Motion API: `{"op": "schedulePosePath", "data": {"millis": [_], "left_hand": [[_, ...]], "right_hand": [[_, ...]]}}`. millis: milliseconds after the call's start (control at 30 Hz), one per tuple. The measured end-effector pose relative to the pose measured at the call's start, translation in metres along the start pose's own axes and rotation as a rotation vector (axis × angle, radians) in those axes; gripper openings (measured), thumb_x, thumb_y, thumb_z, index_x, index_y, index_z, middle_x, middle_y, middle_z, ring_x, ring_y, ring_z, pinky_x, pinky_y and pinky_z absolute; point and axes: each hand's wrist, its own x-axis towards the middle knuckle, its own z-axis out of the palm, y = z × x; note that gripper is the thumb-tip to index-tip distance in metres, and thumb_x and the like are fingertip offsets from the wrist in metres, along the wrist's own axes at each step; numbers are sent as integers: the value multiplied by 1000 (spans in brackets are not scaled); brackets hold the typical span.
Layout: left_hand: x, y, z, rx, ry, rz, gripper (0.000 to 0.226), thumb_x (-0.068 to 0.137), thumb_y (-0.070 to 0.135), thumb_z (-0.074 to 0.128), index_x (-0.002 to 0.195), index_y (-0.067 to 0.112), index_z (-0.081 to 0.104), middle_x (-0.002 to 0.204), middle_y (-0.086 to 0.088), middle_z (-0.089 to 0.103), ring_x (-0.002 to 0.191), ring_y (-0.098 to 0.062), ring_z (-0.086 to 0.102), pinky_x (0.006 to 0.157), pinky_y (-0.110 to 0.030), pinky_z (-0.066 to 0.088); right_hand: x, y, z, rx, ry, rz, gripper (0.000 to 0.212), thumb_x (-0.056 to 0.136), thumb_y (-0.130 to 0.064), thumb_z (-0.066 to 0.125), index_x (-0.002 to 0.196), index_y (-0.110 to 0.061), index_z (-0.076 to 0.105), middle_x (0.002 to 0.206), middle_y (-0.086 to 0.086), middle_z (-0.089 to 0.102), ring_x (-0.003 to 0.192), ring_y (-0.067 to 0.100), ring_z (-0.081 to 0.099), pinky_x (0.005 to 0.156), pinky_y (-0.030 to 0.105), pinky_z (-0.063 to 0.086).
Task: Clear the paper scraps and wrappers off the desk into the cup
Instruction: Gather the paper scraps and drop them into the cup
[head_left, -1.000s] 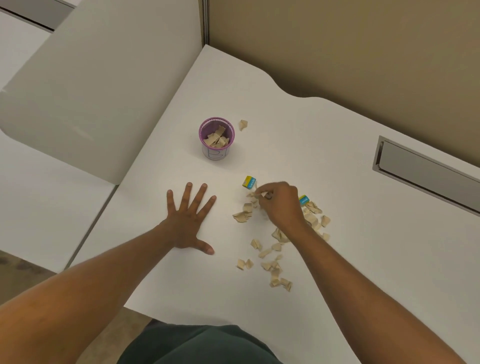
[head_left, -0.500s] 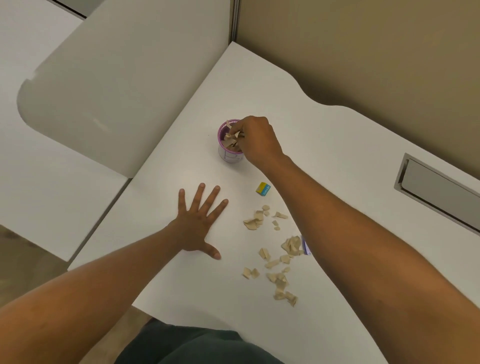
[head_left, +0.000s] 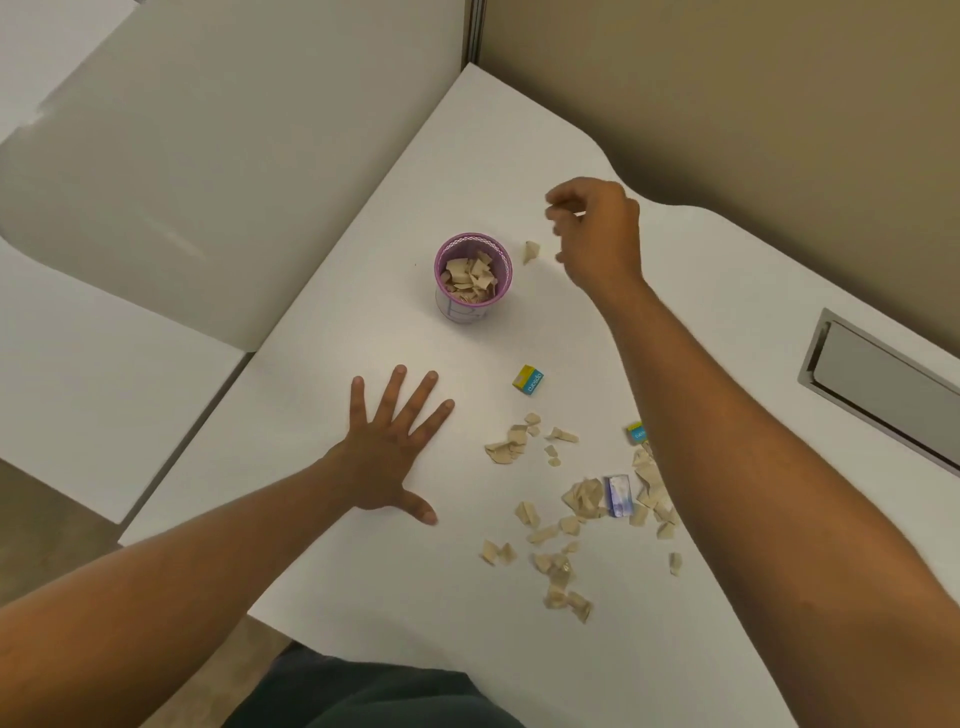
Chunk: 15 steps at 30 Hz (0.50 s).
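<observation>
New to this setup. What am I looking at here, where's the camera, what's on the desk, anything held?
No robot: a person working bare-handed, filmed by one wide-angle camera on their head looking down. The left hand lies flat and open on the white desk. The right hand hovers beyond the purple paper cup, fingers loosely curled; whether it holds anything I cannot tell. The cup already holds beige paper scraps. More scraps and small yellow-and-blue wrappers lie on the desk, one scrap beside the cup.
</observation>
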Motion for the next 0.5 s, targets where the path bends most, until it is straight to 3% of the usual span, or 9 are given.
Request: {"op": "schedulePosePath", "data": {"millis": [67, 167, 267, 400, 500], "left_hand": [[0, 0, -1, 11, 1, -1, 150, 50, 115, 28, 158, 32, -35, 163, -6, -50, 150, -46, -43, 113, -82, -18], [0, 0, -1, 17, -9, -1, 150, 51, 115, 28, 157, 31, -37, 163, -7, -50, 150, -46, -44, 114, -83, -15], [0, 0, 1, 22, 11, -1, 150, 51, 115, 27, 157, 31, -37, 163, -7, -49, 151, -46, -42, 114, -83, -14], [0, -1, 3, 17, 35, 1, 150, 49, 116, 26, 160, 31, -31, 167, -7, -43, 153, -45, -39, 114, -82, -15], [1, -2, 5, 21, 48, -3, 152, 48, 117, 25, 163, 31, -25, 170, -8, -38, 155, -45, -35, 114, -82, -16]], "right_hand": [[10, 24, 7, -186, -56, -47, 30, 97, 1, 52, 115, -12, 73, 119, 6, 71, 109, 20, 68, 97, 27, 53], [15, 54, 23, -428, -440, -252, 42, 101, -1, 47, 143, 0, 51, 153, 20, 45, 145, 32, 41, 120, 30, 28], [15, 73, 31, -624, -656, -458, 48, 105, -10, 42, 151, 0, 37, 161, 24, 29, 149, 37, 29, 123, 36, 18], [-7, 94, 29, -624, -595, -486, 45, 106, -13, 41, 150, -3, 42, 161, 19, 31, 148, 39, 29, 125, 40, 20], [-48, 112, 17, -568, -531, -320, 46, 108, -22, 39, 152, -8, 41, 163, 11, 31, 153, 31, 25, 127, 39, 19]]}}
